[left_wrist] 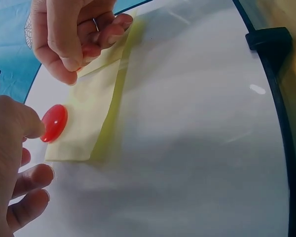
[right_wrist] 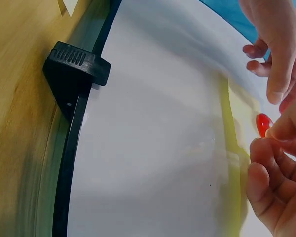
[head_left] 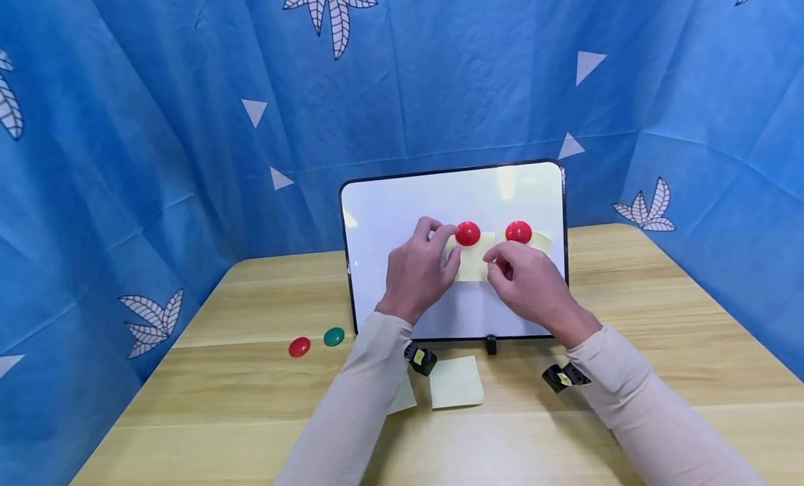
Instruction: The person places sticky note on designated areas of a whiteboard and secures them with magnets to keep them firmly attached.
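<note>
A yellow sticky note (head_left: 472, 266) lies against the whiteboard (head_left: 389, 200), a red round magnet (head_left: 467, 234) at its top edge. My left hand (head_left: 419, 266) touches the magnet's left side with a fingertip; its other fingers are apart, as the left wrist view shows. With thumb and index finger close together, my right hand (head_left: 530, 283) appears to pinch the note's upper right corner; the fingers partly hide the contact. Just above that hand, a second red magnet (head_left: 518, 232) sits on another yellow note (head_left: 540, 242), partly covered by the hand.
On the wooden table (head_left: 251, 409), left of the board, lie a red magnet (head_left: 299, 346) and a green magnet (head_left: 334, 336). A sticky note (head_left: 456, 383) lies in front, another partly under the left forearm. A black clip foot (head_left: 491, 344) is at the board's lower edge. Blue curtain (head_left: 440, 88) hangs behind.
</note>
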Tool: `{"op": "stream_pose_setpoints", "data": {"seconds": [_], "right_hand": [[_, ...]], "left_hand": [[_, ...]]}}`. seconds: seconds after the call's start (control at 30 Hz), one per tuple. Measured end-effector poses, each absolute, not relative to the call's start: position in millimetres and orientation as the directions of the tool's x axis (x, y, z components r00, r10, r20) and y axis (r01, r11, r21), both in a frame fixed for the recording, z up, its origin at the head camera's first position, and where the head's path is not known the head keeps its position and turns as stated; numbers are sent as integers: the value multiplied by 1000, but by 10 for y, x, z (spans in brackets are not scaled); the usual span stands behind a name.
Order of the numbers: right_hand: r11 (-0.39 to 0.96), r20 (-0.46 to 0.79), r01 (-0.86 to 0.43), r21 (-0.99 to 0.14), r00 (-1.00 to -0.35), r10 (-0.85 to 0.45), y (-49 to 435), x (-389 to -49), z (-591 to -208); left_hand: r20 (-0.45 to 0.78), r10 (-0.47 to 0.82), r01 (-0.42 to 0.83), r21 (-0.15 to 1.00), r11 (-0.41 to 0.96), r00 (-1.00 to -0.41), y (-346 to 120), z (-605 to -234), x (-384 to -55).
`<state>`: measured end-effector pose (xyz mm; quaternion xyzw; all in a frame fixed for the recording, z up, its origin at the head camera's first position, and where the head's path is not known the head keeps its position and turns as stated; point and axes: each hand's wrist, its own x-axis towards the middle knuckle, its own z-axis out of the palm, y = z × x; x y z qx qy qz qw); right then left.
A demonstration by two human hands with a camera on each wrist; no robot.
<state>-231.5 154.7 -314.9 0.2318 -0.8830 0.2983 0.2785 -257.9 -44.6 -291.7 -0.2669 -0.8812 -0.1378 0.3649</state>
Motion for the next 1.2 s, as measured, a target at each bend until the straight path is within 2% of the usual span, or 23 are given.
{"op": "stream_pose_setpoints", "data": {"seconds": [0.3,0.6,0.83,1.0,1.2], "right_hand": [[691,572,-611,-387,-747,-340,1490,-2285,-3160],[661,399,-624,-418,-779,-483,1390,-2221,-3160],[663,299,-616,-425,-787,-540,1319,-2221,-3201],[649,268,-629,-428,-774,-574,1291,-2211,-3224],[630,277,-679,-378,-732,-623,1242,-2194,-3278]], "left_hand": [[719,376,578,44,815,-585,-631,-2999,-2482],[695,388,592,67,803,-605,-858,-3116,-2355],[681,394,591,69,804,-617,-1039,-3219,-2283],[670,397,592,79,802,-627,-1171,-3282,-2236],[655,396,582,82,809,-643,-1357,-3378,-2170]]}}
